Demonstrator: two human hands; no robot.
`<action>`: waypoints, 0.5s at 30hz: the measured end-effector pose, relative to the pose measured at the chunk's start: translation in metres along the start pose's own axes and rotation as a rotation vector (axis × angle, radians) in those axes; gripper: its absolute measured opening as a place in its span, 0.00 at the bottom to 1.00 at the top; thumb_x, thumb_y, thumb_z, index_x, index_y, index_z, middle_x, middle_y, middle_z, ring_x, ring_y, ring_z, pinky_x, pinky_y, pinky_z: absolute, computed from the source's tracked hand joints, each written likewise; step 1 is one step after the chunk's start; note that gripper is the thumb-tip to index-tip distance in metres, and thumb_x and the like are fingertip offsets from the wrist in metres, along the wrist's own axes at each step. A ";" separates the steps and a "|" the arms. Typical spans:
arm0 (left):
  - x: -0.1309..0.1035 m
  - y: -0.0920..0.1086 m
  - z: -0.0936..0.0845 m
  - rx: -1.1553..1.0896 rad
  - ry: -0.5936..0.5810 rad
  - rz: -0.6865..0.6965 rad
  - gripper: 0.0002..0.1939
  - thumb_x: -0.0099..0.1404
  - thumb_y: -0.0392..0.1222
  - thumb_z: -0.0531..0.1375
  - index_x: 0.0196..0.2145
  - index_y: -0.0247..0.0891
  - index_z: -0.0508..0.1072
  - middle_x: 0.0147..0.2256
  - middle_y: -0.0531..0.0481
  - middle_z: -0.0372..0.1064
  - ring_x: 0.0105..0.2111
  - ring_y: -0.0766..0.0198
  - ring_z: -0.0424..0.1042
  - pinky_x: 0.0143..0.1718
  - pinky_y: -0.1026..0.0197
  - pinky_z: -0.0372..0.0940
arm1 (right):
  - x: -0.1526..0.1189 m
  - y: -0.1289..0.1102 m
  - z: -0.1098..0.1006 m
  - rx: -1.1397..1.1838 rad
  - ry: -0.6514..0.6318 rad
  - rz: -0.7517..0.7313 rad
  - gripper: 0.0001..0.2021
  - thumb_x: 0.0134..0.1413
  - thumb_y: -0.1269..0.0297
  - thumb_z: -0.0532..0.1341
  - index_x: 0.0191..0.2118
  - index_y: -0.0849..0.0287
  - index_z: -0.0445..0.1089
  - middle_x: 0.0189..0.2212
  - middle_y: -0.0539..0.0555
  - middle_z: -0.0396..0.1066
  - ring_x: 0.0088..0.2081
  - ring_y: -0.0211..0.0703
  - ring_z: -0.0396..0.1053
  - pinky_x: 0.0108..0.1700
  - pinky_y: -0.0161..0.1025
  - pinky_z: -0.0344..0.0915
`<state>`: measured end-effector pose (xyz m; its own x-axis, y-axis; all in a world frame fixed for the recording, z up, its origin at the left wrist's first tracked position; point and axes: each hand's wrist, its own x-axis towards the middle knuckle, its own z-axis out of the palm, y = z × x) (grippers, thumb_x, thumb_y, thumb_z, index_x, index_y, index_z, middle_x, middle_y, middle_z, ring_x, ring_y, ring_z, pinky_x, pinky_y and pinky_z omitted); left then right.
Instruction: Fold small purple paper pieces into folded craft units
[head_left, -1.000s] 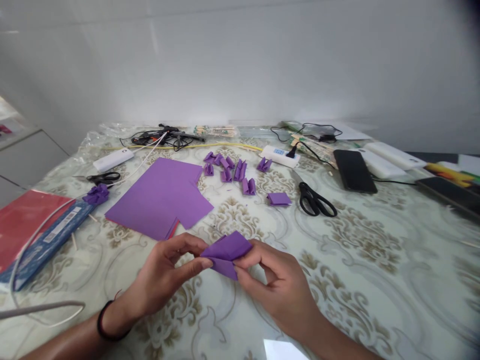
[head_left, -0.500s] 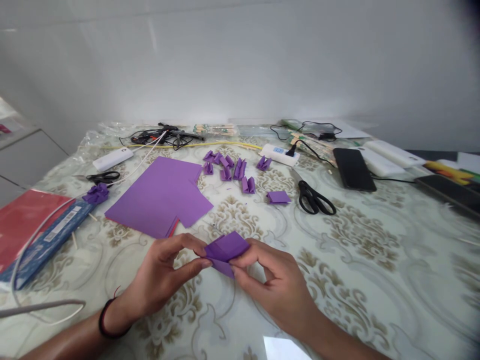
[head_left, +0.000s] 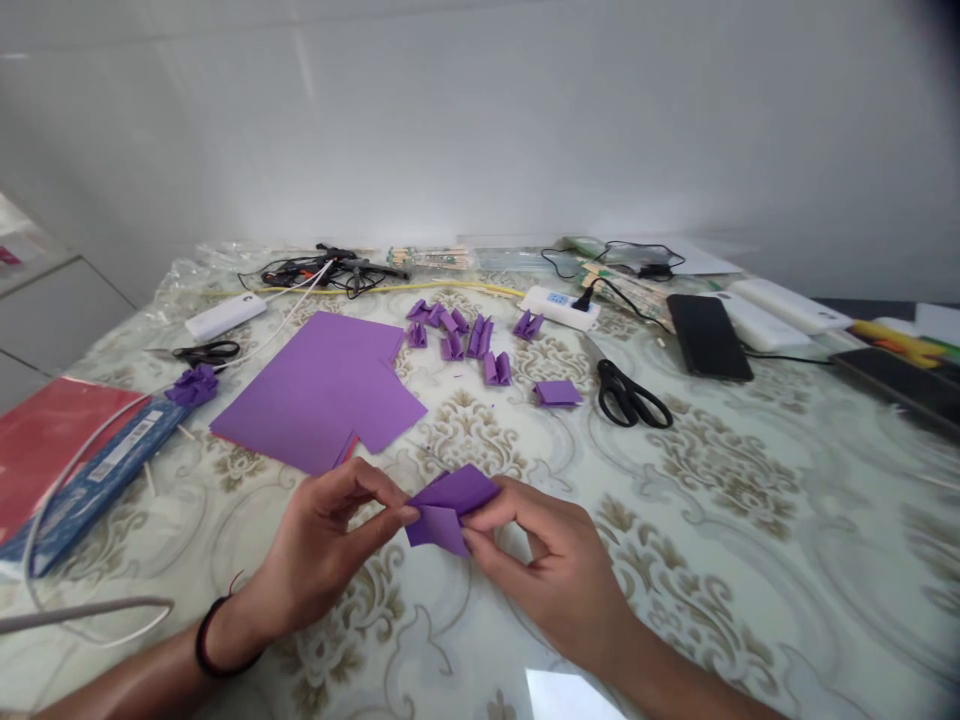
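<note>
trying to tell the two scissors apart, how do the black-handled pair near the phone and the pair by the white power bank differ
The black-handled scissors near the phone look larger in view, while the black-handled scissors by the white power bank look smaller. The near-phone pair's blades point away from the person, up and left; the power-bank pair's blades point left. Both lie on the patterned tablecloth.

Tabletop (head_left: 720, 560): pale greenish white, patterned with gold-brown floral medallions and grey scrolls. Folded paper (head_left: 454, 500), loose sheets (head_left: 319, 385) and small folded pieces (head_left: 496, 369): purple. Packet (head_left: 60, 440): red; packet beneath (head_left: 97, 480): blue, with a white barcode label. Scissors handles (head_left: 634, 395): black. Power strip (head_left: 561, 309): white, blue-marked. Long cable (head_left: 450, 286): yellow. Wall (head_left: 480, 130): grey-white.
</note>
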<state>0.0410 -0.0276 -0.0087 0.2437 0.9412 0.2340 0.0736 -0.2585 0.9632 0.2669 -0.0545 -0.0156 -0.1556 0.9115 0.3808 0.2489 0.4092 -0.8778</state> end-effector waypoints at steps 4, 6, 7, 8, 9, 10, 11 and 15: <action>0.001 0.003 0.001 0.032 0.008 -0.049 0.06 0.64 0.35 0.72 0.34 0.40 0.78 0.31 0.54 0.80 0.31 0.64 0.80 0.34 0.67 0.74 | -0.001 0.003 0.001 0.027 0.001 0.055 0.09 0.60 0.72 0.65 0.28 0.56 0.71 0.26 0.48 0.74 0.28 0.39 0.70 0.32 0.36 0.63; 0.002 0.003 0.000 0.039 -0.008 -0.074 0.05 0.66 0.37 0.71 0.38 0.42 0.79 0.32 0.54 0.81 0.32 0.63 0.81 0.35 0.66 0.75 | -0.001 0.004 0.001 0.042 0.008 0.089 0.09 0.60 0.72 0.65 0.28 0.56 0.71 0.26 0.47 0.73 0.28 0.39 0.69 0.32 0.36 0.63; 0.002 0.003 -0.001 0.044 -0.017 -0.087 0.04 0.68 0.38 0.69 0.40 0.43 0.79 0.33 0.54 0.81 0.32 0.62 0.82 0.35 0.66 0.75 | -0.001 0.004 0.001 0.049 0.012 0.104 0.09 0.60 0.71 0.65 0.28 0.56 0.71 0.25 0.47 0.72 0.27 0.39 0.68 0.32 0.36 0.63; 0.002 0.002 -0.002 0.055 -0.021 -0.097 0.04 0.70 0.39 0.67 0.43 0.43 0.79 0.33 0.54 0.82 0.32 0.62 0.81 0.34 0.65 0.75 | 0.000 0.004 0.001 0.056 0.015 0.115 0.09 0.60 0.71 0.65 0.28 0.56 0.71 0.25 0.47 0.72 0.27 0.39 0.68 0.32 0.36 0.63; 0.002 0.002 -0.003 0.071 -0.024 -0.105 0.05 0.72 0.41 0.65 0.45 0.43 0.79 0.33 0.53 0.82 0.32 0.62 0.81 0.34 0.65 0.74 | 0.000 0.004 0.000 0.064 0.016 0.123 0.09 0.60 0.71 0.65 0.28 0.56 0.71 0.25 0.47 0.72 0.27 0.39 0.68 0.32 0.36 0.64; 0.003 0.002 -0.004 0.090 -0.029 -0.110 0.07 0.75 0.42 0.63 0.47 0.43 0.79 0.33 0.53 0.82 0.32 0.62 0.81 0.35 0.64 0.74 | 0.001 0.004 0.000 0.072 0.013 0.129 0.09 0.60 0.71 0.65 0.28 0.56 0.72 0.25 0.47 0.72 0.27 0.39 0.68 0.32 0.36 0.64; 0.003 0.002 -0.006 0.109 -0.032 -0.112 0.09 0.77 0.44 0.60 0.48 0.43 0.80 0.33 0.52 0.82 0.33 0.61 0.80 0.36 0.63 0.74 | 0.001 0.004 0.000 0.080 0.007 0.132 0.09 0.60 0.70 0.65 0.28 0.56 0.72 0.25 0.47 0.72 0.27 0.39 0.68 0.32 0.36 0.64; 0.004 0.005 -0.012 0.161 -0.147 -0.137 0.16 0.79 0.50 0.57 0.41 0.41 0.82 0.35 0.49 0.81 0.37 0.59 0.78 0.40 0.62 0.71 | 0.002 0.003 -0.001 0.098 -0.014 0.138 0.09 0.60 0.70 0.65 0.28 0.56 0.72 0.25 0.48 0.73 0.28 0.40 0.69 0.33 0.36 0.64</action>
<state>0.0313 -0.0224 -0.0011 0.3578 0.9312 0.0696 0.2661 -0.1731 0.9483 0.2680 -0.0517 -0.0173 -0.1395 0.9577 0.2518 0.1739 0.2740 -0.9459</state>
